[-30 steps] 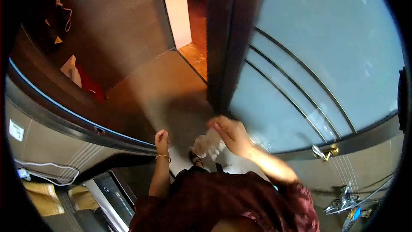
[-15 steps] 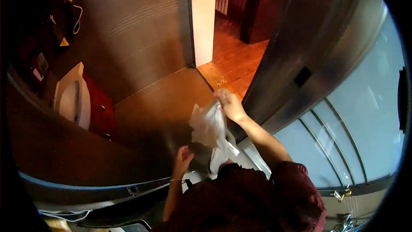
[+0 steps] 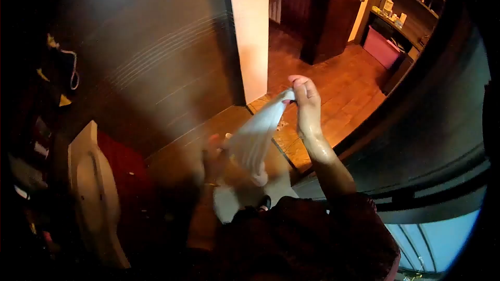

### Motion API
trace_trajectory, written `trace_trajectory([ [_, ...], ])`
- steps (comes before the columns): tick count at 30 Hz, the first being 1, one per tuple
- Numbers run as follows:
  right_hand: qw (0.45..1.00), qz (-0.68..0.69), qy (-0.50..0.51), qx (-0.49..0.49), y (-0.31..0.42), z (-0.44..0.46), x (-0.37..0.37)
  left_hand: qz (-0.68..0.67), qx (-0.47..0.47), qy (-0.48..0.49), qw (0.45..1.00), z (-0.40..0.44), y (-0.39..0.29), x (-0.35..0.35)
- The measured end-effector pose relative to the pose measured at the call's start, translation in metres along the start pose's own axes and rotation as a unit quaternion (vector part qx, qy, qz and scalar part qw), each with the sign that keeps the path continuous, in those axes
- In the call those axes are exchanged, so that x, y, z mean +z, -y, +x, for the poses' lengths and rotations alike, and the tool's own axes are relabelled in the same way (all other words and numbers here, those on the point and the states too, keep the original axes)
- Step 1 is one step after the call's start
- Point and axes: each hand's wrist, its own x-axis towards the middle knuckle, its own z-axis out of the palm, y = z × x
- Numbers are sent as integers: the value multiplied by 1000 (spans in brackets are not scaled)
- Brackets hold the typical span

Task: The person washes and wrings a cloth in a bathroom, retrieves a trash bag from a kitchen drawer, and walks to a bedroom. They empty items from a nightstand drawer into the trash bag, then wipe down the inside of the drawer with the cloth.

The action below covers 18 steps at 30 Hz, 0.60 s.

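Observation:
A thin white cloth [image 3: 258,138] hangs in folds in front of my body. My right hand [image 3: 304,91] is raised by the doorway, closed on the cloth's upper corner between thumb and fingers. My left hand [image 3: 213,156] is lower, at the cloth's left edge. Motion smears its fingers, so I cannot tell whether it grips the cloth. The cloth's lower end narrows to a bunched tip above the floor. A shiny patch shows on my right forearm.
A pale washbasin [image 3: 96,187] with a red cabinet [image 3: 122,171] stands at left. Ahead, a white door frame [image 3: 250,36] borders an opening onto a reddish wooden floor [image 3: 338,93]. Beyond are a pink bin [image 3: 383,47] and a shelf [image 3: 401,23] with small items. A dark door [image 3: 416,130] is at right.
My view has turned right, showing more of the room beyond the doorway. My right hand has risen and moved right with the cloth, which is now more stretched out. My left hand has moved up.

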Motion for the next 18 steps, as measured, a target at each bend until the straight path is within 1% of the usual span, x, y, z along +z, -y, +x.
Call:
trace_trajectory([
  [1, 1000, -1, -18, -15, -4, 23, -5, -200, -21, -62, 978, 30, 17, -8],
  [2, 998, -36, -36, -40, -13, 45, -16, -34, 26, -71, 997, 62, 6, -25],
  [3, 997, -43, -50, -40, -22, 63, -22, 134, 77, -78, 985, 94, -19, -38],
  [5, 994, -51, -84, -46, -41, 100, -33, 153, 59, -88, 983, 142, -72, -36],
  [6, 991, -48, -106, -60, -49, 111, -45, 126, 111, -95, 981, 158, -78, -28],
  [7, 988, -43, -121, -83, -56, 121, -50, 146, 141, -90, 975, 168, -89, -22],
  [9, 976, -42, -169, -133, -64, 174, -62, 80, 218, -48, 972, 217, -99, 10],
  [10, 971, -60, -179, -150, -68, 199, -69, 83, 173, 51, 980, 237, -108, 21],
  [11, 968, -73, -173, -166, -74, 224, -79, 90, 129, 152, 976, 255, -107, 31],
  [12, 964, -78, -184, -174, -78, 248, -82, 57, 62, 299, 951, 280, -82, 35],
  [13, 961, -78, -190, -185, -84, 247, -89, 35, -3, 434, 900, 283, -50, 36],
  [14, 963, -78, -188, -178, -87, 259, -89, -60, -57, 471, 878, 295, -43, 54],
  [15, 965, -82, -183, -171, -82, 281, -86, -154, -115, 501, 844, 314, -48, 77],
  [16, 963, -137, -161, -169, -96, 303, -90, -225, -149, 499, 824, 337, -39, 91],
  [17, 966, -186, -109, -144, -94, 313, -83, -294, -184, 494, 797, 362, -32, 111],
  [18, 971, -193, -44, -132, -113, 325, -85, -395, -256, 479, 742, 387, -33, 136],
])
